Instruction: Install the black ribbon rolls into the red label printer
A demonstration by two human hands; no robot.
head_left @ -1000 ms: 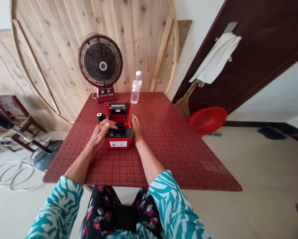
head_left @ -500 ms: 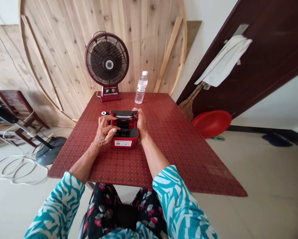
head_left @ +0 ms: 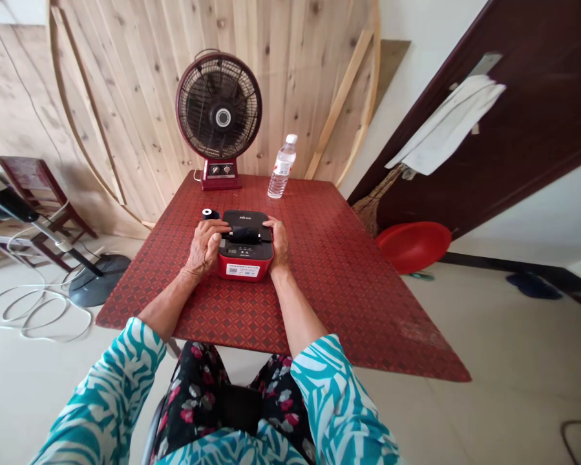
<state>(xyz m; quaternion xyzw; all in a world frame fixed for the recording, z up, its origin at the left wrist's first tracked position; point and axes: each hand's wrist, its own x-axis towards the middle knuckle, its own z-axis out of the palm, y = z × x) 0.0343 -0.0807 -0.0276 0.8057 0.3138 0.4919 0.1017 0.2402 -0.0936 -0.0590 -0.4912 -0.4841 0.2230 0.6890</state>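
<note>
Both of your hands are at the red-and-black device [head_left: 244, 252], which sits around the middle of the table [head_left: 329, 290], a bit nearer the left edge than the right. Main change: the lid [head_left: 245, 219]. It stood upright a second ago, was partway down at half a second ago, and now lies roughly level over the body. The inside you could see earlier is covered; dark top and lettering show instead. A dark strip [head_left: 245, 235] crosses between lid and front panel. Judgement: the lowering looks done or nearly so, but whether the lid has latched can't be told from here.

Your left hand [head_left: 204, 248] isn't clenched: fingers extended over the left part of the top, tips by the dark strip, thumb pointing up. Looks like pressing or steadying rather than grasping. Your right hand [head_left: 279, 244] curls along the device's right side, fingertips at the lid's right edge; gripping or just bracing, can't tell. Neither has let go.

Unchanged: white label [head_left: 243, 270] facing the table's near edge, dark roll [head_left: 211, 214] just beyond your left hand toward the left edge, fan [head_left: 219, 106] at the far-left corner, water bottle [head_left: 282, 166] by the middle of the far edge.
</note>
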